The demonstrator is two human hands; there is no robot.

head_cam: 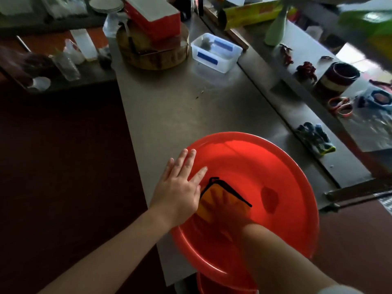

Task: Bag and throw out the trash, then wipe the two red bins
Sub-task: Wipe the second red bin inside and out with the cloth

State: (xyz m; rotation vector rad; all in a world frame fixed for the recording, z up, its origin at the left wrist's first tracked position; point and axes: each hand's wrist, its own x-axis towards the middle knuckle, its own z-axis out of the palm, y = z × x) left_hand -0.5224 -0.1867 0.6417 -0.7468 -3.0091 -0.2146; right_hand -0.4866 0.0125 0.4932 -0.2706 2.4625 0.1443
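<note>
A wide red basin (286, 179) sits at the near end of a steel table, its near side hanging over the table's edge. My left hand (180, 185) lies flat with straight fingers on the basin's left rim. Inside the basin, my right hand (227, 211) presses an orange cloth with black trim (209, 196) against the inner wall; the hand looks red in the basin's glow. Below the basin, part of a second red bin (214, 286) shows at the bottom edge.
The steel table (180, 107) runs away from me. At its far end stand a clear plastic box (216, 53), a round wooden block (152, 54) and a red box. Gloves (316, 137), scissors (340, 106) and a cup (337, 78) lie on the right counter.
</note>
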